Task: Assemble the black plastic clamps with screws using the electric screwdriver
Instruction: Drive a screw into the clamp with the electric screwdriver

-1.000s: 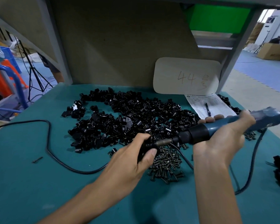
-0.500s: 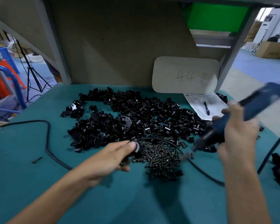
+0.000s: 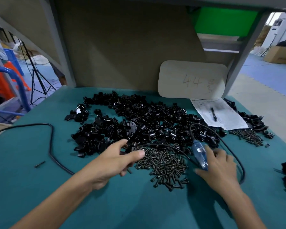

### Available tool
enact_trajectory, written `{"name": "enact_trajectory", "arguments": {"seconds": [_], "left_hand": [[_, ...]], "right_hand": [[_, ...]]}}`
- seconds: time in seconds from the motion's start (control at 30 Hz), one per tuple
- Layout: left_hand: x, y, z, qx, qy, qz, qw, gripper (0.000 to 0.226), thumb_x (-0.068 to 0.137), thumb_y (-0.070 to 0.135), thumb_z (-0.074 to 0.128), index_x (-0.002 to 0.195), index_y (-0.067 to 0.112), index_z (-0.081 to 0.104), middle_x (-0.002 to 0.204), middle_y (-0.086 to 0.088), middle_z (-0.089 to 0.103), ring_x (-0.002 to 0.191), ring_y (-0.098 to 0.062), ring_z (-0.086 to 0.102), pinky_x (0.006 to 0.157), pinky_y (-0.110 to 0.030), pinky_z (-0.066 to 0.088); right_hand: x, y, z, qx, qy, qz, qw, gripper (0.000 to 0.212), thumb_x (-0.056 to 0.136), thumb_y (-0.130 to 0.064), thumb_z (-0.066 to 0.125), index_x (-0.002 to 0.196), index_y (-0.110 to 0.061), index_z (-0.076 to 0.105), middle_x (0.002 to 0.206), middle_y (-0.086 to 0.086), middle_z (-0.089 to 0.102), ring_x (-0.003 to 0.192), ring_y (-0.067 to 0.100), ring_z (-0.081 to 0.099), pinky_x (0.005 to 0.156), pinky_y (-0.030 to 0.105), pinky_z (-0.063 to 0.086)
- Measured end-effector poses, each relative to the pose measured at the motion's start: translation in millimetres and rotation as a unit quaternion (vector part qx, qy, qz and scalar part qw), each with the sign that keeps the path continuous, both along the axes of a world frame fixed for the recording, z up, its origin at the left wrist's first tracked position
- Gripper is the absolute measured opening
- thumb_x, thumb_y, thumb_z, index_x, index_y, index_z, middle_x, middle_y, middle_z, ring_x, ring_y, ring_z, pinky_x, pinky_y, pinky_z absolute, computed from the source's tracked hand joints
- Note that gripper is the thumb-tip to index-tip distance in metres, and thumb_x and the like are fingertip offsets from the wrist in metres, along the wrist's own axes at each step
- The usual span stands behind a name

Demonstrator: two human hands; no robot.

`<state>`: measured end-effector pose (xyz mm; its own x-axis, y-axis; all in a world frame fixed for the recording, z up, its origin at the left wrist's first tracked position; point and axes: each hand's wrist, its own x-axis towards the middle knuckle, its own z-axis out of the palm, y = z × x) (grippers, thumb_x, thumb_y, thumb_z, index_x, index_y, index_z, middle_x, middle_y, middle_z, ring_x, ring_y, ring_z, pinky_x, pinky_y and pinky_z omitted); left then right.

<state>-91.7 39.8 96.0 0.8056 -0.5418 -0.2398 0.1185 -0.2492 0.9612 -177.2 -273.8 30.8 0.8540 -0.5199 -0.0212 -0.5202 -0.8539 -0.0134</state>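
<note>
Fingers of left hand pinching a black clamp, right hand curled round the electric screwdriver: seat one from the screw pile squarely before driving.

The number "44" is handwritten in faint strokes on the pale rounded board, which is leaned upright at the far edge of the tabletop. A further handwritten mark to the right of it cannot be made out. Printed lines are carried by the paper sheet just below the board, but they are too small and blurred to be read.
</note>
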Motion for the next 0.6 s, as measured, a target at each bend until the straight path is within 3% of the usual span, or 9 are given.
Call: {"name": "enact_trajectory", "arguments": {"seconds": [0.03,0.07,0.1,0.2,0.27,0.4,0.5,0.6], "left_hand": [[-0.1,-1.4,1.4,0.019,-0.039,-0.014,0.999,0.026,0.089,0.051,0.07,0.108,0.036,0.061,0.07,0.003,0.058,0.055,-0.005,0.047,0.052,-0.027,0.039],[0.5,-2.5,3.5,0.038,-0.079,-0.023,0.996,0.018,0.091,0.057,0.062,0.091,0.04,0.06,0.068,0.003,0.06,0.054,-0.005,0.047,0.052,-0.028,0.039],[1.5,-3.1,4.0,0.062,-0.121,-0.028,0.99,0.031,0.09,0.066,0.054,0.085,0.036,0.06,0.068,0.003,0.062,0.053,-0.005,0.048,0.053,-0.028,0.04],[5.4,-6.2,2.5,0.132,-0.235,-0.03,0.963,0.074,0.08,0.084,0.035,0.101,0.017,0.061,0.065,0.013,0.056,0.054,-0.001,0.046,0.058,-0.027,0.04],[6.6,-5.8,-0.5,0.167,-0.288,-0.026,0.942,0.071,0.08,0.084,0.028,0.115,0.029,0.057,0.067,0.018,0.053,0.06,0.0,0.048,0.062,-0.03,0.041],[3.8,-4.1,-2.3,0.178,-0.34,-0.024,0.923,0.062,0.079,0.088,0.017,0.135,0.065,0.031,0.087,0.034,0.061,0.081,0.007,0.058,0.069,-0.026,0.046],[2.2,-2.2,-1.4,0.183,-0.354,-0.021,0.917,0.062,0.08,0.088,0.018,0.139,0.07,0.024,0.084,0.035,0.059,0.078,0.007,0.058,0.065,-0.025,0.044],[2.5,-3.4,-0.5,0.191,-0.348,-0.013,0.918,0.059,0.081,0.082,0.027,0.138,0.067,0.027,0.086,0.039,0.056,0.075,0.01,0.056,0.059,-0.02,0.038]], "right_hand": [[5.2,9.5,3.0,0.025,-0.029,0.024,0.999,0.089,0.088,-0.063,0.067,0.158,-0.029,0.023,0.15,0.01,0.035,0.133,0.034,0.037,0.112,0.041,0.032],[10.7,19.8,3.7,0.055,-0.063,0.057,0.995,0.08,0.09,-0.06,0.067,0.156,-0.032,0.031,0.148,0.008,0.037,0.133,0.031,0.036,0.113,0.041,0.031],[15.9,30.8,3.9,0.088,-0.089,0.092,0.988,0.07,0.092,-0.057,0.066,0.152,-0.033,0.038,0.145,0.004,0.04,0.132,0.027,0.037,0.113,0.04,0.032],[33.2,64.3,-2.6,0.159,-0.14,0.22,0.952,0.047,0.1,-0.046,0.059,0.144,-0.029,0.054,0.131,0.0,0.052,0.121,0.021,0.047,0.103,0.036,0.042],[46.9,81.1,-12.8,0.157,-0.109,0.26,0.946,0.045,0.105,-0.045,0.05,0.147,-0.028,0.051,0.129,0.002,0.051,0.12,0.023,0.047,0.101,0.036,0.042],[63.4,94.7,-29.0,0.116,-0.086,0.228,0.963,0.041,0.11,-0.031,0.039,0.15,-0.026,0.046,0.127,0.005,0.052,0.114,0.028,0.047,0.097,0.036,0.039],[66.5,95.6,-31.1,0.097,-0.097,0.214,0.967,0.029,0.109,-0.021,0.041,0.135,-0.019,0.054,0.113,0.007,0.057,0.104,0.03,0.052,0.077,0.034,0.035],[69.3,98.0,-26.5,0.107,-0.095,0.203,0.969,0.023,0.109,-0.024,0.042,0.127,-0.016,0.054,0.116,0.009,0.056,0.106,0.03,0.051,0.078,0.035,0.036]]}}
